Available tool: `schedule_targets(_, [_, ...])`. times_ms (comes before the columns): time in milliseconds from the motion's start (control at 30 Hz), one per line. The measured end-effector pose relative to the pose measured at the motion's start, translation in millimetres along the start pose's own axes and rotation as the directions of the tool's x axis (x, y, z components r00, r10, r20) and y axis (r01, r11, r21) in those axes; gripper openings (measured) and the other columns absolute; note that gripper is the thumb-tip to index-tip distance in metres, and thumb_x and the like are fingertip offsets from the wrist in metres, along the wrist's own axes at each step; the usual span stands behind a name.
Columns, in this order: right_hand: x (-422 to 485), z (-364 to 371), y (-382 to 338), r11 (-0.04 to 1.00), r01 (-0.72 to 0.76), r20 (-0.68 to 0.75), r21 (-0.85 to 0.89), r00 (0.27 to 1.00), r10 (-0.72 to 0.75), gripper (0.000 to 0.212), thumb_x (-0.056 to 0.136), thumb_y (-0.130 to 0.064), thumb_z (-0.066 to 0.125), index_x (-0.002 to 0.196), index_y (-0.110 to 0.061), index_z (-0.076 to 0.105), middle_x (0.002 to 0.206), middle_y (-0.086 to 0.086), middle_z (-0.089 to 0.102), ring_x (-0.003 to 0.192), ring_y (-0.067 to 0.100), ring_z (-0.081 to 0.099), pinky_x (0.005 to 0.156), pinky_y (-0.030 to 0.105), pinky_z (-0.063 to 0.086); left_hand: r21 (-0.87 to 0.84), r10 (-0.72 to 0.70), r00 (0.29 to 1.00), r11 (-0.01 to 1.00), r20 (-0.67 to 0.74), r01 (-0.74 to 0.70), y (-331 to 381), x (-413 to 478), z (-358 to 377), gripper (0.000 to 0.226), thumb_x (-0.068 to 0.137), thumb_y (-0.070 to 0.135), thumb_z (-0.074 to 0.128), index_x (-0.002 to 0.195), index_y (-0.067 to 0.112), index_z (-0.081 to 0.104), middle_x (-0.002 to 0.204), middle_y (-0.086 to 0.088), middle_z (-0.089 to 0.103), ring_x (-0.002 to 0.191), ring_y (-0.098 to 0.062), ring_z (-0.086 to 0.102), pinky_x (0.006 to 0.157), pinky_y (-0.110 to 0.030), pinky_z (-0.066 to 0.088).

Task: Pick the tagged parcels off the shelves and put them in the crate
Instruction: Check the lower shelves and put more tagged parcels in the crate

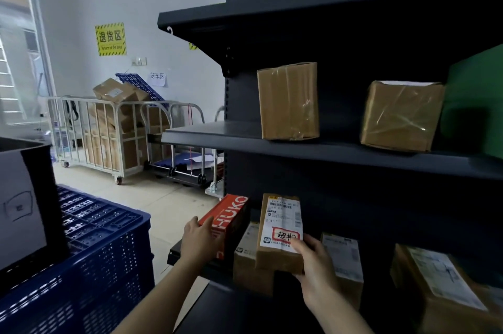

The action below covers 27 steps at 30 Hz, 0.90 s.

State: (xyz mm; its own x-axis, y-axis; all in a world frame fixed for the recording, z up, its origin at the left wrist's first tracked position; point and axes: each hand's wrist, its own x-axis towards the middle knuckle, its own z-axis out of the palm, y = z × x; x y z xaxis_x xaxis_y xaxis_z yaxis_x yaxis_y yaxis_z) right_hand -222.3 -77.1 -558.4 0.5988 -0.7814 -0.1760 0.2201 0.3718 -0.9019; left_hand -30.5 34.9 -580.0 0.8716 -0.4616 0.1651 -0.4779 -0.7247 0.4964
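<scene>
The lower shelf (174, 250) is crowded at its left end: a red box (231, 220), a labelled parcel (281, 233) and a brown parcel (246, 263) stand packed together with only a slit between them. The middle shelf (326, 151) has a wide gap between its two cardboard boxes (288, 101) (401, 116). Bare floor (168, 203) lies open between the shelving and the blue crate (103, 252), whose left part a black box (27, 197) hides.

- Yellow hazard sign (110, 39) on the wall, ahead to my left.
- Metal cage trolley (89, 132) under it, w/ cartons (117, 94) piled inside.
- Ladder (8, 80) far left, by the window.
</scene>
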Motion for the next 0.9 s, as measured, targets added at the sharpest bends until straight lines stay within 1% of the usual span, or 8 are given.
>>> schedule_targets(200, [23.8,-3.7,-0.3,0.999,-0.029,0.028,0.04,0.999,0.028,0.036,0.082,-0.006,0.066,0.117,-0.012,0.056,0.094,0.017,0.068,0.085,0.031,0.065,0.077,0.045,0.053,0.109,-0.045,0.996,0.993,0.078,0.037,6.1,32.9,12.6,0.078,0.085,0.065,0.048,0.149,0.032,0.018,0.151,-0.017,0.022,0.139,-0.034,0.021,0.11,-0.044,0.03])
schedule_targets(333, [33.4,-3.9,1.4,0.998,-0.029,0.049,0.056,0.998,0.026,0.035,0.082,-0.005,0.066,0.115,-0.012,0.056,0.094,0.018,0.068,0.083,0.03,0.065,0.067,0.04,0.052,-0.042,-0.083,0.985,0.995,0.148,0.09,0.9,43.3,20.2,0.067,0.085,0.056,0.055,0.143,0.032,0.031,0.133,-0.013,0.034,0.123,-0.033,0.04,0.099,-0.043,0.047])
schedule_targets(433, [36.7,-0.3,4.3,0.997,-0.036,0.066,0.07,0.997,0.032,0.038,0.082,-0.005,0.065,0.118,-0.013,0.056,0.096,0.018,0.067,0.084,0.03,0.065,0.065,0.039,0.051,-0.131,-0.091,0.992,0.986,0.09,0.102,-5.9,37.7,18.4,0.06,0.085,0.05,0.058,0.139,0.029,0.04,0.122,-0.011,0.036,0.116,-0.033,0.047,0.098,-0.043,0.047])
schedule_targets(500, [36.4,4.5,6.6,0.997,-0.038,0.077,0.072,0.996,0.033,0.039,0.083,-0.006,0.065,0.119,-0.013,0.055,0.098,0.018,0.067,0.086,0.03,0.065,0.064,0.038,0.051,-0.272,-0.138,0.988,0.95,0.067,0.151,-14.6,32.3,13.2,0.06,0.084,0.048,0.059,0.138,0.026,0.044,0.113,-0.008,0.036,0.109,-0.033,0.052,0.098,-0.042,0.047])
schedule_targets(633, [32.2,16.9,12.7,0.998,-0.023,0.093,0.053,0.996,0.018,0.039,0.084,-0.008,0.064,0.122,-0.012,0.054,0.101,0.018,0.067,0.085,0.03,0.065,0.062,0.037,0.05,-0.633,-0.213,0.976,0.749,0.052,0.197,-39.0,18.3,-2.5,0.058,0.083,0.041,0.064,0.134,0.017,0.051,0.113,-0.012,0.061,0.092,-0.028,0.066,0.085,-0.043,0.056])
schedule_targets(767, [22.5,32.1,20.1,0.999,-0.013,0.125,0.043,0.992,0.008,0.035,0.085,-0.009,0.063,0.118,-0.016,0.055,0.098,0.016,0.067,0.081,0.028,0.065,0.057,0.034,0.049,-0.866,-0.203,0.974,0.465,0.101,0.187,-51.0,-8.5,-20.3,0.02,0.093,0.026,0.055,0.108,0.016,0.062,0.096,-0.011,0.068,0.086,-0.024,0.066,0.068,-0.033,0.053])
schedule_targets(833, [17.6,40.8,24.6,1.0,-0.005,0.144,0.026,0.99,0.001,0.031,0.084,-0.009,0.064,0.113,-0.018,0.056,0.097,0.015,0.067,0.084,0.029,0.065,0.064,0.039,0.053,-0.904,-0.191,0.974,0.383,0.125,0.191,-56.6,-22.2,-26.8,0.014,0.095,0.023,0.05,0.1,0.016,0.062,0.091,-0.012,0.067,0.084,-0.023,0.064,0.065,-0.03,0.049])
schedule_targets(900, [13.0,50.0,30.5,1.0,0.001,0.162,0.009,0.987,-0.003,0.03,0.084,-0.009,0.065,0.111,-0.018,0.056,0.099,0.015,0.068,0.089,0.031,0.066,0.078,0.047,0.055,-0.924,-0.181,0.972,0.324,0.149,0.202,-65.9,-33.3,-30.5,0.023,0.095,0.024,0.05,0.111,0.011,0.061,0.098,-0.015,0.068,0.092,-0.027,0.064,0.071,-0.033,0.05])
